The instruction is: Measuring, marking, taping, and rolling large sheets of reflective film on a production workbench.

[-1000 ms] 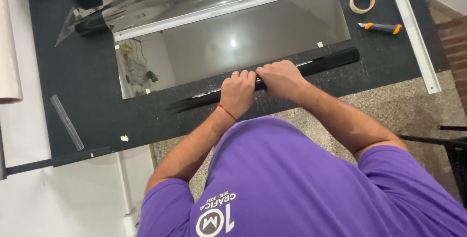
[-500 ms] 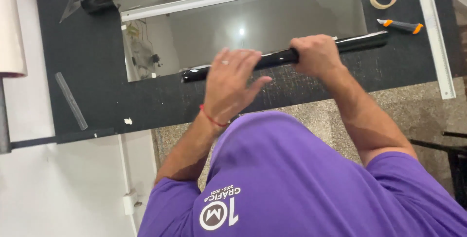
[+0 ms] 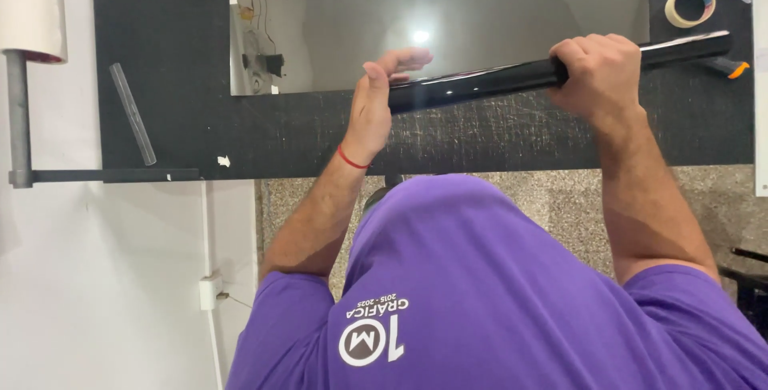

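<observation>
**Dark film roll held over the counter's near edge**

We stand at the black counter [image 3: 176, 78], a reflective pane [image 3: 480, 30] lying towards its far edge. We judge the rolling nearly closed; tightening it calls for both grips. The glossy black roll [image 3: 480, 82] runs along the near edge. Our right hand [image 3: 596, 74] wraps it fully; our left hand [image 3: 376, 110] is spread open, its palm against the roll's end.

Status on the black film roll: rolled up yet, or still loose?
Done: the black film roll is wound into a tight tube. In hand: right hand grips it, left hand sits open at its end, above the black mat. Left: it is not set down.
</observation>
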